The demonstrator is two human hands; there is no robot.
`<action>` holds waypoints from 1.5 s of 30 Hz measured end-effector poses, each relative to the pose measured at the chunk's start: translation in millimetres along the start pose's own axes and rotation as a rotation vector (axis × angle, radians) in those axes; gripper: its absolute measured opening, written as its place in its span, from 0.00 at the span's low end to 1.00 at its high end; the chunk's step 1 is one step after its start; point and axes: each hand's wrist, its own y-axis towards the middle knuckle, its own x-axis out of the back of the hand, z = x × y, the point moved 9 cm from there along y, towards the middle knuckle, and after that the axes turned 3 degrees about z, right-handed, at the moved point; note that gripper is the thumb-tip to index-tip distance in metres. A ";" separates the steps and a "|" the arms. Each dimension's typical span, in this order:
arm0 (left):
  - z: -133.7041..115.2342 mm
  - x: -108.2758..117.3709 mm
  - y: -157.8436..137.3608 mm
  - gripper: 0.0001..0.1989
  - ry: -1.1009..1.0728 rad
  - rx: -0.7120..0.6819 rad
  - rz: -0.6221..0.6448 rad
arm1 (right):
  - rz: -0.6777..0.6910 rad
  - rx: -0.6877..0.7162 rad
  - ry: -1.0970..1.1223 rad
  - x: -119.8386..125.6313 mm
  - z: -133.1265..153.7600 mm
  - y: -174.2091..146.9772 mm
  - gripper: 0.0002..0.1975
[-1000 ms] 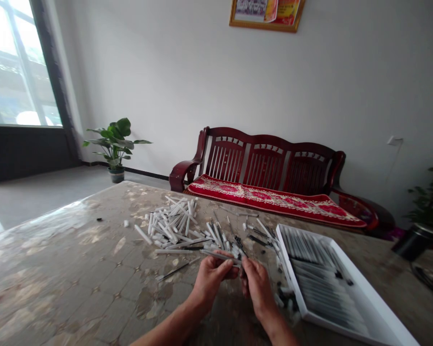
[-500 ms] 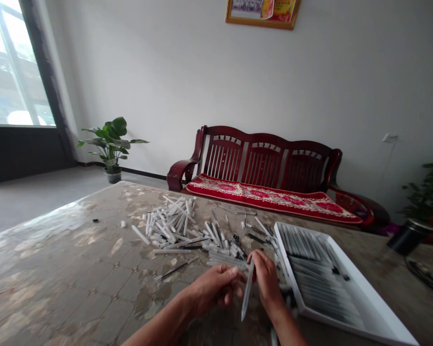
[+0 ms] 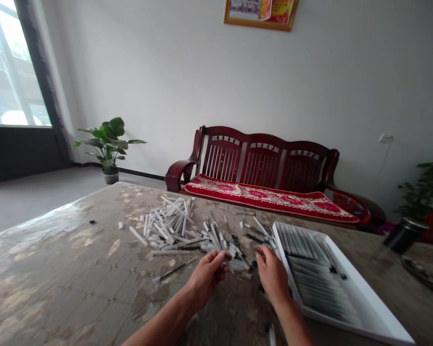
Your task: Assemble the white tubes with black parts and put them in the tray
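Note:
My left hand [image 3: 208,278] is at the near edge of a heap of loose pen parts [image 3: 216,240], thumb and fingers pinched together. Something small and clear shows by its fingertips, but I cannot tell whether it is held. To the right, my right hand [image 3: 273,273] is curled closed beside the white box [image 3: 373,288]. What its fingertips hold, if anything, is hidden. White tubes [image 3: 168,223] lie piled behind and left of my hands. Rows of clear pens [image 3: 321,283] with dark details fill much of the box.
A thin dark refill [image 3: 171,273] lies apart on the patterned table [image 3: 75,288]. One white tube [image 3: 138,235] and small bits lie left of the pile. A black cylinder [image 3: 405,235] stands at right. Beyond the table is a red wooden bench [image 3: 260,158].
The clear pen barrel that stood out from my right hand no longer shows there. My hands have moved apart, the left one forward to the heap, the right one towards the box.

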 end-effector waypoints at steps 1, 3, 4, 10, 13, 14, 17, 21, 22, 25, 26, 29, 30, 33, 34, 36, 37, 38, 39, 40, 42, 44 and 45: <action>-3.0 3.1 0.4 0.22 -0.018 -0.020 -0.027 | 0.016 0.024 -0.064 -0.9 -0.3 0.0 0.13; -7.3 9.1 0.2 0.24 -0.044 -0.055 -0.085 | 0.054 0.066 -0.173 -3.9 1.0 -1.4 0.15; -9.2 12.1 -0.3 0.25 -0.047 -0.076 -0.115 | 0.069 0.084 -0.217 -5.2 2.0 -2.3 0.15; -18.1 29.2 -1.8 0.25 0.036 -0.185 -0.262 | 0.087 0.176 -0.347 -3.2 9.9 -3.8 0.17; -22.1 40.9 -2.3 0.24 0.071 -0.235 -0.349 | 0.123 0.167 -0.377 -4.2 13.6 -3.3 0.19; -23.2 43.9 -2.5 0.24 0.068 -0.250 -0.368 | 0.136 0.157 -0.381 -4.6 15.5 -3.6 0.19; -25.0 48.2 -2.9 0.24 0.048 -0.273 -0.391 | 0.195 0.148 -0.357 -7.6 23.5 -7.0 0.15; -24.7 44.5 -4.4 0.25 0.083 -0.261 -0.388 | 0.312 0.152 -0.356 -16.5 27.2 -15.1 0.07; -24.4 42.3 -4.4 0.25 0.097 -0.258 -0.378 | 0.334 0.155 -0.374 -18.8 26.7 -16.8 0.06; -21.8 35.9 -3.2 0.24 0.106 -0.246 -0.330 | 0.365 0.165 -0.394 -23.9 26.2 -18.7 0.07; -20.5 34.7 -2.6 0.24 0.094 -0.242 -0.317 | 0.362 0.157 -0.377 -24.3 26.5 -18.0 0.07; -17.2 33.1 -1.0 0.24 0.042 -0.230 -0.290 | 0.321 0.135 -0.261 -22.8 32.1 -14.5 0.07; -16.5 32.5 -0.6 0.24 0.026 -0.229 -0.282 | 0.304 0.153 -0.214 -22.4 36.8 -13.9 0.09; -14.6 30.0 -0.3 0.25 -0.016 -0.215 -0.263 | 0.249 0.263 -0.118 -22.1 53.8 -16.0 0.12; -13.7 29.0 -0.4 0.25 -0.027 -0.208 -0.258 | 0.231 0.293 -0.108 -22.3 57.7 -17.5 0.13; -11.9 26.7 -0.7 0.25 -0.041 -0.191 -0.247 | 0.197 0.329 -0.096 -22.8 62.1 -20.5 0.13; -10.9 25.1 -0.7 0.25 -0.042 -0.183 -0.235 | 0.185 0.345 -0.087 -23.1 63.6 -21.9 0.13; -10.2 23.5 -0.7 0.25 -0.041 -0.178 -0.223 | 0.177 0.361 -0.075 -23.6 65.1 -23.3 0.14; -9.6 22.2 -0.8 0.25 -0.038 -0.175 -0.212 | 0.172 0.377 -0.062 -24.0 66.5 -24.6 0.14; -9.2 21.4 -0.8 0.25 -0.035 -0.174 -0.204 | 0.167 0.392 -0.051 -24.4 67.8 -25.7 0.14; -9.1 21.0 -1.2 0.25 -0.029 -0.178 -0.200 | 0.155 0.417 -0.035 -25.1 70.0 -27.8 0.13; -9.3 21.4 -1.8 0.25 -0.004 -0.176 -0.205 | 0.133 0.432 -0.028 -25.4 71.2 -29.7 0.13; -9.3 21.6 -2.2 0.25 0.016 -0.173 -0.209 | 0.118 0.438 -0.024 -25.2 71.6 -30.6 0.12</action>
